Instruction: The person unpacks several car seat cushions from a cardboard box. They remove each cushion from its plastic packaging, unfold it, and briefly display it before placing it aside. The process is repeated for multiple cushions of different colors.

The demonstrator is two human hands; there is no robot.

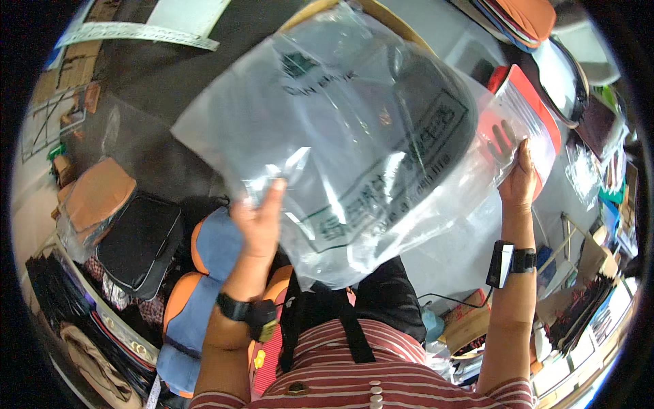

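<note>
A large translucent plastic bag (334, 143) with dark green printing fills the upper middle, with a dark, rounded item showing through it. My left hand (259, 215) grips the bag's lower left, thumb on top. My right hand (518, 170) holds the bag's right side, its fingers showing through the plastic. Behind that side is a red-edged piece (545, 136) with a pale inner face; whether my right fingers touch it, I cannot tell.
Blue-and-orange padded pieces (191, 310) lie at lower left, beside a black case (136, 242) and a tan cushion (101, 198). Stacked coloured pieces (518, 17) and a black-rimmed item (555, 82) sit at upper right. Clutter lines both sides.
</note>
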